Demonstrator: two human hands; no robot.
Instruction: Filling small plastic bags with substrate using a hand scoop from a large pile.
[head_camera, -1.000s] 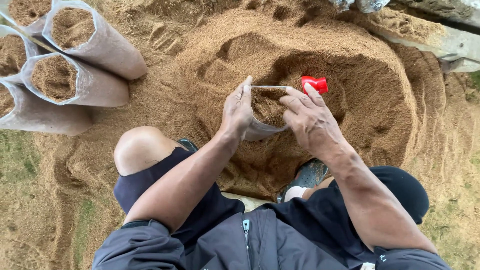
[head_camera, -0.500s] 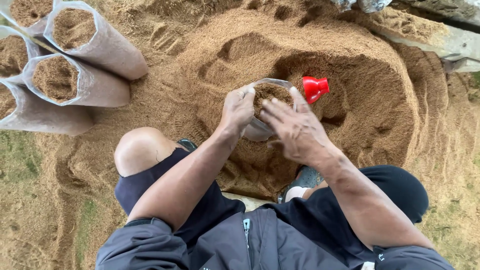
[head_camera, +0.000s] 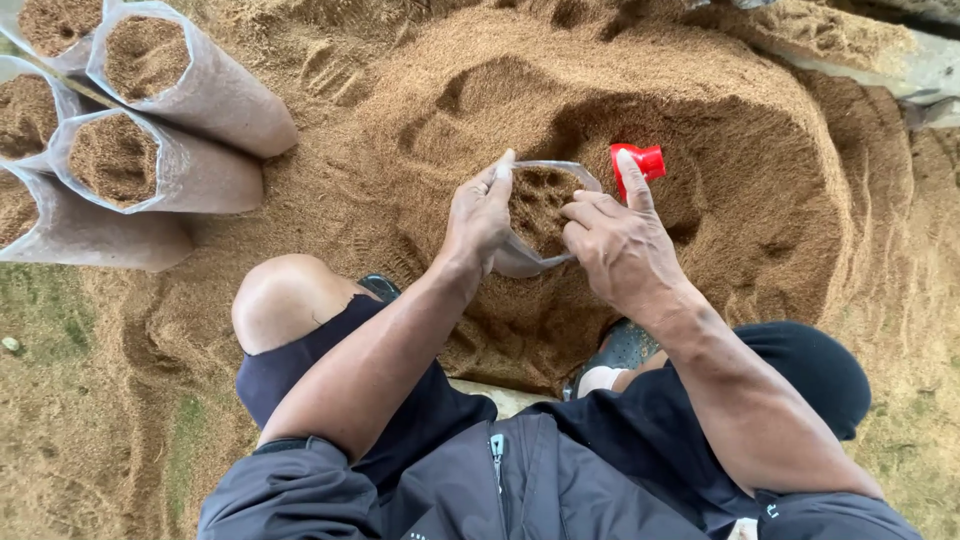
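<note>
Left hand (head_camera: 480, 215) grips the left rim of a clear soft plastic bag (head_camera: 530, 255), centre frame, part-filled with coarse brown sawdust. Right hand (head_camera: 615, 245) pinches the right rim, index finger raised against a small red plastic scoop (head_camera: 645, 162). Granular sawdust heap (head_camera: 400, 100) beneath; filled cylindrical bags (head_camera: 190, 100) lie upper left

right hand (head_camera: 620, 245) drawn back off the bag's (head_camera: 535, 215) sawdust fill, finger-dents now exposed, bag mouth reopened
</note>
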